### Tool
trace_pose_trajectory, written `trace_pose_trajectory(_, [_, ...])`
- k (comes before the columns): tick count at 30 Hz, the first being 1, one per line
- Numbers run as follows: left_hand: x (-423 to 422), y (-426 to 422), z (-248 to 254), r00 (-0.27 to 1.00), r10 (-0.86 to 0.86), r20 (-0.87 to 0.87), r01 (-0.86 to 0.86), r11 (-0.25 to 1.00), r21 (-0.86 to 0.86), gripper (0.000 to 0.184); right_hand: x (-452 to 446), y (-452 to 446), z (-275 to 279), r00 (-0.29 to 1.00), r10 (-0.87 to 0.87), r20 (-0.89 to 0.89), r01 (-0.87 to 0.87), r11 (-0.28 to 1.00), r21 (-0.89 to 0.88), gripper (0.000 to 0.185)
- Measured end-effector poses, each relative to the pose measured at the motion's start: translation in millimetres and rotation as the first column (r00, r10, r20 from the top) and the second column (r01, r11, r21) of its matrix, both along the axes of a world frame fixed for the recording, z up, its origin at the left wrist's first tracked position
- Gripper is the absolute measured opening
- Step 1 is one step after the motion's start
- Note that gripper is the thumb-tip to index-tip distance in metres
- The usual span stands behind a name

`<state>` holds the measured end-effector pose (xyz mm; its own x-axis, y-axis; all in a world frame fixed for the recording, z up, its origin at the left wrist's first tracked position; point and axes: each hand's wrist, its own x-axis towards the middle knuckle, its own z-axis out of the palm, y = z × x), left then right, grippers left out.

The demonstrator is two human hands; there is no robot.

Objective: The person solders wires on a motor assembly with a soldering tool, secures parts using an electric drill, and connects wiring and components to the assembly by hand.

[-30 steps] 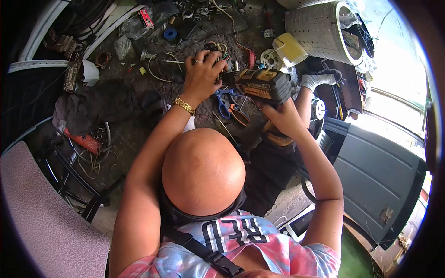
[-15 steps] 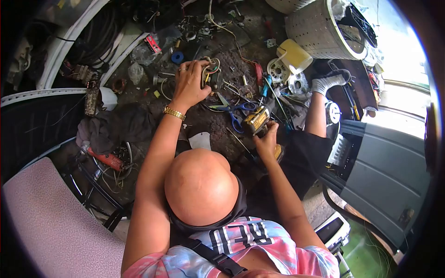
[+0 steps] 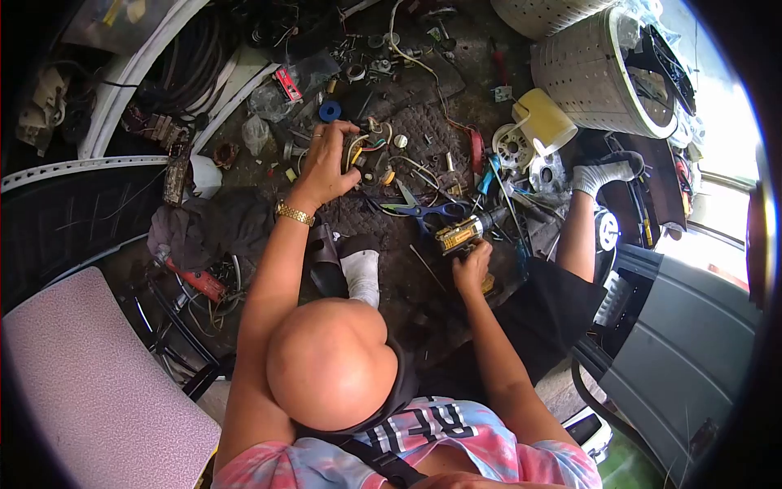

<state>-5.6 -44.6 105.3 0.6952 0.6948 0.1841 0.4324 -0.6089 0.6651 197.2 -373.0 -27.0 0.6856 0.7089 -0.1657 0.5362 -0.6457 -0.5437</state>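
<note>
My right hand (image 3: 472,267) is wrapped round the grip of a yellow-and-black cordless drill (image 3: 460,235), whose chuck points up and right over the floor. My left hand (image 3: 327,167) is at the upper middle, thumb and fingers apart, beside a small cluster of parts with coloured wires (image 3: 371,147). Whether the fingertips touch those parts I cannot tell. Between the two hands lie blue-handled scissors (image 3: 419,210), blades spread. A long thin screwdriver-like rod (image 3: 428,267) lies left of the drill.
A blue tape roll (image 3: 329,112) and a red-and-white packet (image 3: 287,84) lie beyond my left hand. At upper right are a yellow cup-like container (image 3: 547,122) and a perforated drum (image 3: 578,77). A red angle-grinder-like tool (image 3: 198,279) lies left. My knee (image 3: 330,364) is in front.
My left hand has drawn back leftward from the wired parts, its fingers wider apart. The drill has turned to point more to the right. The view has shifted, and my left foot now shows.
</note>
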Motion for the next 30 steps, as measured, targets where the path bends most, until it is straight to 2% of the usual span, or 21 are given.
trace_pose_trajectory(2, [4,-1,3,1.000,-0.016,-0.004,0.016,1.000,0.013,0.061,-2,16,29,0.987,-0.111,0.114,0.134,0.965,-0.224,0.060])
trace_pose_trajectory(3, [7,-1,5,1.000,-0.028,-0.010,0.028,0.999,0.028,0.061,-1,35,58,0.981,-0.136,0.136,0.150,0.984,-0.101,0.053])
trace_pose_trajectory(5, [13,-3,7,1.000,-0.022,-0.002,0.022,0.999,0.034,0.061,20,69,66,0.982,0.000,0.187,-0.054,0.956,0.288,0.042])
trace_pose_trajectory(6, [15,-7,8,1.000,-0.029,0.000,0.029,0.999,0.037,0.060,26,98,68,0.998,0.038,-0.044,-0.014,0.892,0.452,0.030])
trace_pose_trajectory(7, [17,-9,9,0.999,-0.036,-0.012,0.037,0.999,0.038,0.059,32,129,58,0.925,0.061,-0.376,0.131,0.876,0.465,0.024])
trace_pose_trajectory(8, [19,-10,9,0.999,-0.035,-0.010,0.035,0.999,0.034,0.059,41,165,84,0.761,0.082,-0.644,0.147,0.945,0.294,0.025])
trace_pose_trajectory(9, [21,-11,10,0.998,-0.059,-0.018,0.059,0.997,0.046,0.059,50,197,82,0.638,0.117,-0.761,0.082,0.972,0.219,0.033])
trace_pose_trajectory(11, [24,-13,12,0.997,-0.077,-0.021,0.078,0.995,0.063,0.058,57,254,61,0.471,0.214,-0.856,-0.029,0.973,0.228,0.039])
trace_pose_trajectory(12, [25,-14,12,0.996,-0.092,-0.007,0.092,0.994,0.058,0.060,57,276,62,0.474,0.219,-0.853,-0.036,0.973,0.230,0.039])
trace_pose_trajectory(13, [26,-15,13,0.994,-0.106,0.006,0.106,0.993,0.051,0.061,57,296,68,0.432,0.146,-0.890,-0.144,0.985,0.092,0.041])
trace_pose_trajectory(15, [27,-17,12,0.995,-0.100,0.019,0.098,0.992,0.082,0.061,55,315,77,0.399,0.055,-0.915,-0.259,0.964,-0.055,0.043])
trace_pose_trajectory(17, [28,-18,11,0.995,-0.091,0.031,0.087,0.990,0.109,0.061,55,323,82,0.142,0.130,-0.981,-0.283,0.955,0.086,0.040])
trace_pose_trajectory(18, [28,-18,11,0.995,-0.088,0.045,0.083,0.990,0.113,0.060,57,324,84,0.141,0.124,-0.982,-0.289,0.954,0.078,0.040])
trace_pose_trajectory(20, [28,-19,8,0.995,-0.080,0.059,0.073,0.991,0.113,0.060,62,323,91,0.083,0.299,-0.951,-0.287,0.921,0.265,0.036])
trace_pose_trajectory(21, [28,-19,7,0.995,-0.065,0.081,0.057,0.994,0.090,0.060,64,322,102,-0.013,0.306,-0.952,-0.223,0.927,0.301,0.036])
trace_pose_trajectory(25, [26,-17,2,0.986,-0.036,0.165,0.029,0.999,0.043,0.062,69,306,124,-0.036,0.421,-0.906,-0.134,0.897,0.422,0.040])
trace_pose_trajectory(26, [25,-17,0,0.986,-0.034,0.166,0.027,0.999,0.042,0.062,68,300,127,0.063,0.485,-0.872,-0.173,0.866,0.469,0.043])
trace_pose_trajectory(28, [23,-15,-4,0.974,0.017,0.227,-0.008,0.999,-0.041,0.061,62,287,135,0.158,0.547,-0.822,-0.221,0.831,0.510,0.046])
trace_pose_trajectory(29, [22,-14,-7,0.974,0.019,0.228,-0.010,0.999,-0.041,0.061,54,278,139,0.211,0.573,-0.792,-0.151,0.820,0.552,0.048])
trace_pose_trajectory(30, [21,-11,-12,0.952,0.025,0.306,0.012,0.993,-0.116,0.060,47,271,142,0.264,0.593,-0.761,-0.082,0.800,0.595,0.050])
